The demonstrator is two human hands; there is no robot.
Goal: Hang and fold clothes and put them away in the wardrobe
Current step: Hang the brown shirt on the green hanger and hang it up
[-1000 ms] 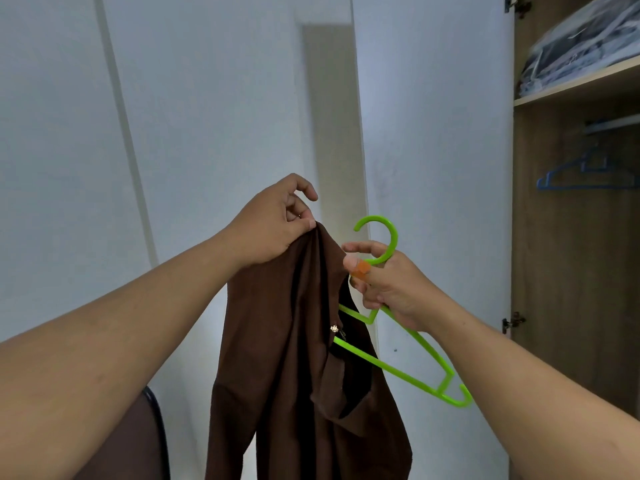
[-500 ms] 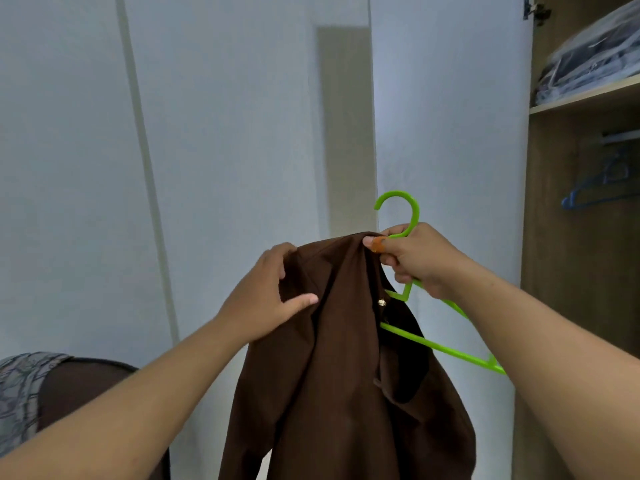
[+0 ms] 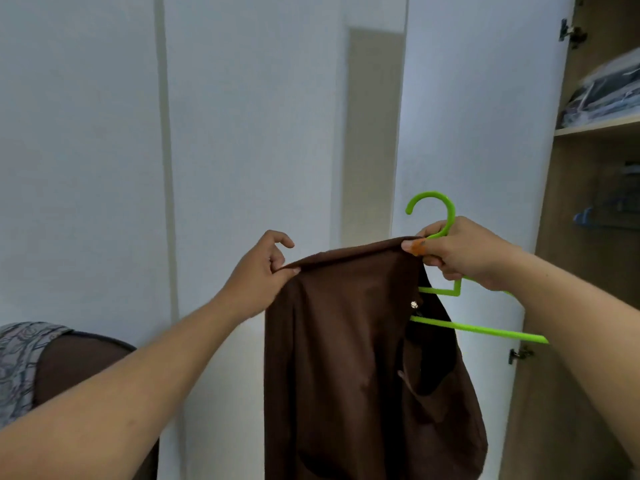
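A brown shirt (image 3: 349, 358) hangs in front of me, its top edge stretched between my two hands. My left hand (image 3: 263, 271) pinches the left end of that edge. My right hand (image 3: 457, 252) grips the neck of a bright green hanger (image 3: 450, 292) and pinches the shirt's right end with it. The hanger's left arm is hidden inside the shirt; its right arm and bottom bar stick out to the right. The hook points up and to the left.
The open wardrobe (image 3: 588, 271) stands at the right, its white door (image 3: 467, 116) swung out behind the hanger. A shelf (image 3: 595, 128) carries bagged items; blue hangers (image 3: 602, 216) hang below it. A chair with patterned cloth (image 3: 20, 362) sits at lower left.
My left hand slid left along the shirt's top edge and now pinches it, spreading the shirt wider. My right hand with the hanger shifted slightly right.
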